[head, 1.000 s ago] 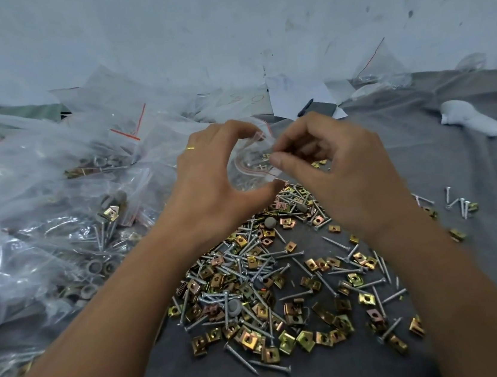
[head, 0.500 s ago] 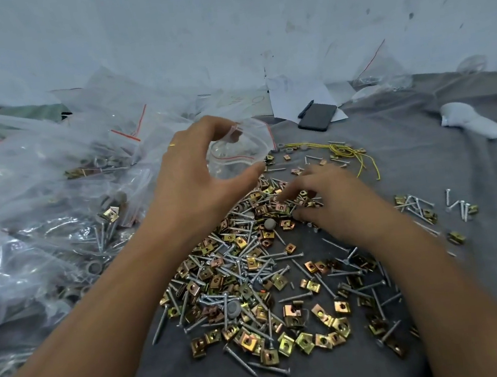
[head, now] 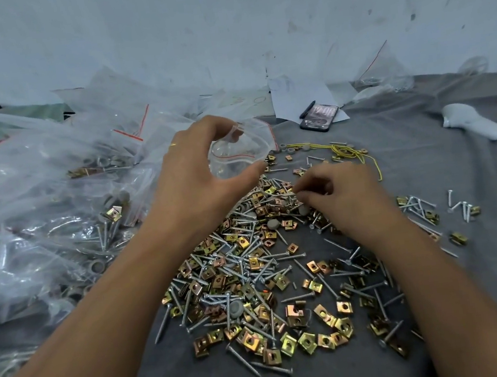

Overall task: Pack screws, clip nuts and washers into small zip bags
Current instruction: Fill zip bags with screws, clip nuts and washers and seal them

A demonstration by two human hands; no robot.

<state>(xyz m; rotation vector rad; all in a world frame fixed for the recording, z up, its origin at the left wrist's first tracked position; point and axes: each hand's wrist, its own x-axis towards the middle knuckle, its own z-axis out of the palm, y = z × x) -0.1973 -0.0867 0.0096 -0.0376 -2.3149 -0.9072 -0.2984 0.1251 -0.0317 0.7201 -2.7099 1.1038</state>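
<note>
My left hand holds a small clear zip bag with a red seal line, its mouth held open between thumb and fingers above the far edge of the pile. A wide pile of silver screws and gold clip nuts covers the grey cloth in front of me, with a few grey washers among them. My right hand is down on the far right part of the pile, fingers curled and pinching a silver screw at its tip.
A heap of filled and empty zip bags lies at the left. A black phone rests on white paper at the back. Yellow wire lies beyond the pile; a white object sits far right. Loose screws scatter right.
My right hand left the bag's mouth, dropped onto the pile and now pinches a screw. My left hand kept holding the bag open, shifting slightly.
</note>
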